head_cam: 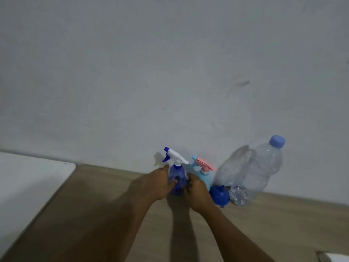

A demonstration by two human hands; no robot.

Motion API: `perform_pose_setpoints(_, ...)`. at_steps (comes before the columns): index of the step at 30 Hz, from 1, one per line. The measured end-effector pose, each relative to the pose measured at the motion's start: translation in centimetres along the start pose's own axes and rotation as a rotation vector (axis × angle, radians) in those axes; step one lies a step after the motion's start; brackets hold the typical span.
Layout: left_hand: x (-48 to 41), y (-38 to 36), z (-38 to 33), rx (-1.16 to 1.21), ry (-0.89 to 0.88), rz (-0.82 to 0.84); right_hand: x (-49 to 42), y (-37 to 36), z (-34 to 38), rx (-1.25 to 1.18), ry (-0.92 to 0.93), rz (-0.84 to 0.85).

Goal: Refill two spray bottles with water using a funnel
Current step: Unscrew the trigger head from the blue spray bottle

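Observation:
A translucent blue spray bottle (178, 179) with a white and blue trigger head stands on the wooden table near the wall. My left hand (154, 183) wraps its left side and my right hand (197, 193) presses against its right side. Just behind my right hand stands a light blue spray bottle (204, 176) with a pink trigger head. A dark blue funnel (219, 195) lies on the table to the right of my right hand. Beside it lies a large clear water bottle (253, 173) with a blue cap, leaning against the wall.
The wooden table (105, 205) runs along a grey wall (170, 72). A white surface (28, 182) sits at the left. A small white corner of something (336, 257) shows at the bottom right edge.

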State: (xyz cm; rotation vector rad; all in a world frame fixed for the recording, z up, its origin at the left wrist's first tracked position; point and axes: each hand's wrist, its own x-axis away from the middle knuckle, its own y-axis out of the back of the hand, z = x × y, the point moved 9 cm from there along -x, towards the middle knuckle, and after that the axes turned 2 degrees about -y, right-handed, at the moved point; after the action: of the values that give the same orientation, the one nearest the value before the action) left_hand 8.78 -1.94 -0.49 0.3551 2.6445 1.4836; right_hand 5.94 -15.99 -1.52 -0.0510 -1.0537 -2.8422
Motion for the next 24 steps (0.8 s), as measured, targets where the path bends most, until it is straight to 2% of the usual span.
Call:
perform_pose_setpoints(5, 0.0, 0.2, -0.6, 0.033, -0.018, -0.011, -0.6, -0.7, -0.5, -0.102, -0.012, 0.015)
perform_pose_setpoints(11, 0.1, 0.6, -1.1, 0.051, 0.004, -0.048, -1.0, -0.2, -0.4, -0.013, -0.035, -0.017)
perform_pose_setpoints(14, 0.7, 0.8, -1.1, 0.063, 0.014, -0.075, -0.4, -0.5, -0.3, -0.054, -0.003, -0.032)
perform_pose_setpoints(19, 3.9, 1.0, -2.0, 0.054, 0.001, -0.098, 2.9, 0.0, -0.4, -0.099, -0.009, -0.074)
perform_pose_setpoints(22, 6.7, 0.4, -3.2, 0.136, 0.013, -0.105, 6.2, 0.4, -0.1, -0.142, 0.062, -0.133)
perform_pose_setpoints(24, 9.1, -0.1, -4.1, 0.206, 0.015, -0.109, 8.9, 0.2, -1.0, -0.172, 0.040, -0.147)
